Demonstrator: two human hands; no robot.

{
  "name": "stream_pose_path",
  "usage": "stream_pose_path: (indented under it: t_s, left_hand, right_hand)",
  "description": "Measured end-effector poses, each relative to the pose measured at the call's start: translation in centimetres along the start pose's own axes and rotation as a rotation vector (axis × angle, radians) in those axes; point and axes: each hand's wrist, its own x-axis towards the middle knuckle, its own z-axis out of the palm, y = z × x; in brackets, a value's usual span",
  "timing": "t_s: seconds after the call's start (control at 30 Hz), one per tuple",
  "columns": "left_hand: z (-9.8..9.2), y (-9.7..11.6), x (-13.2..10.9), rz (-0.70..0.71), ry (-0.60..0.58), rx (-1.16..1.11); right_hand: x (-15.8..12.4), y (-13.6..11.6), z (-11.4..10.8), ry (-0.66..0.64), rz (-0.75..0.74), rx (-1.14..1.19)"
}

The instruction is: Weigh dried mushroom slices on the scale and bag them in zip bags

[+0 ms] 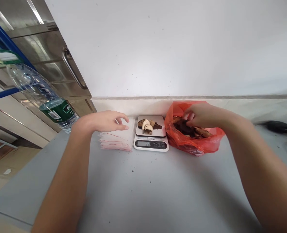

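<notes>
A small digital kitchen scale [151, 144] stands at the back of the grey table, with several dried mushroom slices [148, 125] on its platform. To its right lies an open red plastic bag [194, 142] holding more dark dried mushroom pieces [193, 131]. My right hand [199, 115] reaches into the bag's mouth, its fingers curled down and pinched over the pieces. My left hand [106, 121] rests with fingers stretched flat on a stack of clear zip bags with red seal lines [116, 140], just left of the scale.
A large water bottle with a green label [46, 97] lies tilted at the table's left rear corner, before steel cabinet doors [51, 61]. A dark object [278, 126] sits at the far right by the wall. Crumbs dot the grey tabletop [153, 187].
</notes>
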Motion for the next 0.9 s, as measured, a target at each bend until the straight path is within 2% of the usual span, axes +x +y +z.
stream_pose_path:
  t_s: [0.1,0.3,0.63,0.8,0.9]
  left_hand:
    - [-0.2,-0.2,-0.1,-0.027,-0.035,-0.004]
    - [-0.2,-0.3,-0.3,-0.033,-0.008,-0.013]
    - [0.0,0.7,-0.6,-0.027,0.010,0.022]
    - [0.0,0.6,-0.4,-0.017,0.007,0.027]
    - [0.0,0.5,-0.4,-0.011,0.009,0.026]
  right_hand:
    - [-0.7,-0.6,-1.0,-0.082,0.119,-0.052]
    - [-1.6,-1.1,-2.3,0.014,0.099,0.044]
    - [-1.2,-1.0,-2.2,0.091,0.145,0.068]
    - [-1.7,-1.1,-2.3,0.118,0.073,0.158]
    - [-2.2,-2.1,-2.0,0.173,-0.006,0.279]
